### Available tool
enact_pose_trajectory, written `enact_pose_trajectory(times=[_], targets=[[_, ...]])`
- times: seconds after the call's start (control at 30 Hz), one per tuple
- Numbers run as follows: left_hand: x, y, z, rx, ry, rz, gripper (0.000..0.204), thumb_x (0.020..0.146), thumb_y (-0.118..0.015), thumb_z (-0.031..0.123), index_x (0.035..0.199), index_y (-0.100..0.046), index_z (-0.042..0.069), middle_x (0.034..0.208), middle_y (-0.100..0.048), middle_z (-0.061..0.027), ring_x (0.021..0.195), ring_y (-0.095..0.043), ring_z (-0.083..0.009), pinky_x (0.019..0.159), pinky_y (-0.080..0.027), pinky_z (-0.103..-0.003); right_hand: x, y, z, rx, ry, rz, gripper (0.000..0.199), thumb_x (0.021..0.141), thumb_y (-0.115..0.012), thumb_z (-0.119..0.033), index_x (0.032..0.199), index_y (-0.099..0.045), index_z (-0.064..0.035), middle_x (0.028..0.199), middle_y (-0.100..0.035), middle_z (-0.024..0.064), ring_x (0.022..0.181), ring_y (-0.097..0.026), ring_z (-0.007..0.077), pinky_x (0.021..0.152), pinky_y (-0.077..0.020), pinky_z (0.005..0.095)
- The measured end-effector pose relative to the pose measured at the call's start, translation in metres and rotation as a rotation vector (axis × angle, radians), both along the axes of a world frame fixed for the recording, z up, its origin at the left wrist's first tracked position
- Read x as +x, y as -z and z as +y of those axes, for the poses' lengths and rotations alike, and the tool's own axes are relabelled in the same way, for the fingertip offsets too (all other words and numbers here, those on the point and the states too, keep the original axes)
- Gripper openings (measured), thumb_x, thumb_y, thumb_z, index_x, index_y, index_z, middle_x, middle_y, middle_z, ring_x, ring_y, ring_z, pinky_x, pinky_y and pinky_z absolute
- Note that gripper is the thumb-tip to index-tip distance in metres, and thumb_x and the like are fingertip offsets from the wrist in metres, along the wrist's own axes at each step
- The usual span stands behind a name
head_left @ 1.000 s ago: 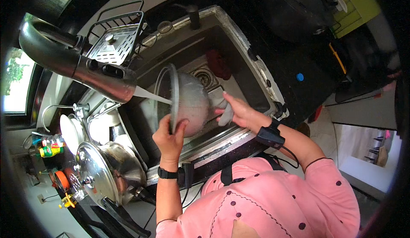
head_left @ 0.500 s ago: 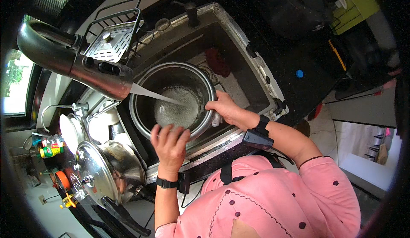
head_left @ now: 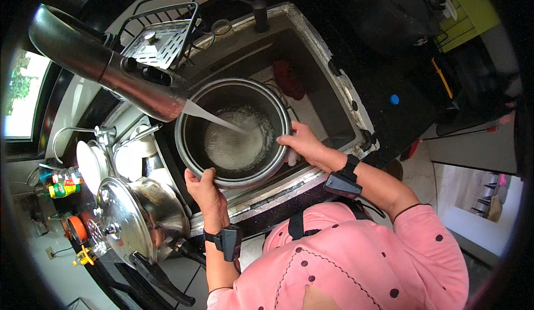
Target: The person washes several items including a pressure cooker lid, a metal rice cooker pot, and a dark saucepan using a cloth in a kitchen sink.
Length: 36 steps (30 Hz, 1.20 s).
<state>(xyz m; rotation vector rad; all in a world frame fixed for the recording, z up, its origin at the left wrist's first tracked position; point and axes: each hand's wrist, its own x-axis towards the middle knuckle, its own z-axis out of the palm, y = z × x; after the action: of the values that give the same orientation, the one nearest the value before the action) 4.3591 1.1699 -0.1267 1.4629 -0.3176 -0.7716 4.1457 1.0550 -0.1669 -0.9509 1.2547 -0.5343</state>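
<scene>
Gripping the near rim of a large round metal pot [head_left: 233,134], the left hand [head_left: 204,190] curls its fingers over the edge on the side closest to the person. The right hand [head_left: 300,143] is clasped on the pot's rim on the opposite, right side, so both hands grasp the same vessel. The pot sits upright inside the sink [head_left: 328,65], filling the sink's left half, its mouth facing up. A stream of water [head_left: 214,119] slants from the faucet spout [head_left: 111,73], which juts over the sink's left edge, down into the pot, where foamy water covers the bottom. A dark reddish object lies on the sink floor just behind the pot; what it is cannot be told. A wire rack [head_left: 161,40] stands at the sink's far left corner. Left of the sink, on the counter, a pressure cooker [head_left: 139,221] with a black handle rests near the left hand, with white plates [head_left: 92,165] just beyond it. Each wrist wears a dark band with a small device, and pink dotted sleeves cover the person's arms.
</scene>
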Motion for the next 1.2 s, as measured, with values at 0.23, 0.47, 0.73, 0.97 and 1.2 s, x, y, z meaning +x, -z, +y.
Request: enact_pose_trajectory(times=[0.23, 0.47, 0.73, 0.97, 1.2], targets=[[-0.003, -0.006, -0.009, -0.017, -0.017, -0.034, 0.026, 0.067, -0.052, -0.012, 0.088, -0.05, 0.003, 0.08, -0.055, 0.0002, 0.069, -0.051, -0.0099, 0.065, -0.042, -0.021, -0.018, -0.002, -0.023, -0.68, 0.04, 0.299, 0.036, 0.078, -0.065, -0.02, 0.108, -0.056, -0.0011, 0.108, -0.055, 0.0162, 0.105, -0.053, 0.0295, 0.092, -0.0409, 0.0365], [-0.017, 0.0, -0.013, 0.007, 0.025, -0.078, 0.025, 0.064, -0.051, -0.011, 0.084, -0.048, 0.004, 0.08, -0.051, 0.0011, 0.069, -0.047, -0.0087, 0.066, -0.04, -0.02, 0.028, -0.044, -0.02, -1.1, -0.69, 0.4, 0.035, 0.077, -0.059, -0.007, 0.111, -0.057, -0.0047, 0.117, -0.051, 0.0159, 0.108, -0.05, 0.0385, 0.092, -0.0434, 0.0418], [-0.028, -0.007, -0.019, -0.032, 0.076, -0.023, 0.026, 0.065, -0.05, -0.011, 0.086, -0.05, 0.004, 0.078, -0.052, 0.0013, 0.068, -0.047, -0.0084, 0.065, -0.04, -0.02, 0.056, 0.007, -0.011, -0.622, -1.322, 0.456, 0.028, 0.072, -0.057, -0.001, 0.099, -0.062, 0.0051, 0.109, -0.059, 0.0238, 0.099, -0.059, 0.0373, 0.083, -0.049, 0.045], [-0.03, -0.006, -0.025, 0.003, 0.18, -0.162, 0.024, 0.065, -0.05, -0.011, 0.083, -0.049, 0.004, 0.078, -0.051, 0.0019, 0.069, -0.046, -0.0081, 0.066, -0.039, -0.021, 0.079, -0.013, -0.049, -0.78, -1.141, 0.285, 0.038, 0.077, -0.053, -0.004, 0.115, -0.053, 0.001, 0.119, -0.055, 0.0221, 0.102, -0.057, 0.0388, 0.085, -0.0478, 0.045], [-0.024, -0.003, -0.034, -0.059, 0.085, -0.075, 0.023, 0.065, -0.048, -0.011, 0.082, -0.047, 0.005, 0.077, -0.05, 0.0016, 0.065, -0.045, -0.0092, 0.063, -0.038, -0.021, 0.026, 0.056, -0.04, -0.842, -1.101, 0.541, 0.026, 0.077, -0.051, -0.002, 0.097, -0.064, 0.0063, 0.115, -0.056, 0.0271, 0.099, -0.058, 0.0389, 0.086, -0.047, 0.0423]])
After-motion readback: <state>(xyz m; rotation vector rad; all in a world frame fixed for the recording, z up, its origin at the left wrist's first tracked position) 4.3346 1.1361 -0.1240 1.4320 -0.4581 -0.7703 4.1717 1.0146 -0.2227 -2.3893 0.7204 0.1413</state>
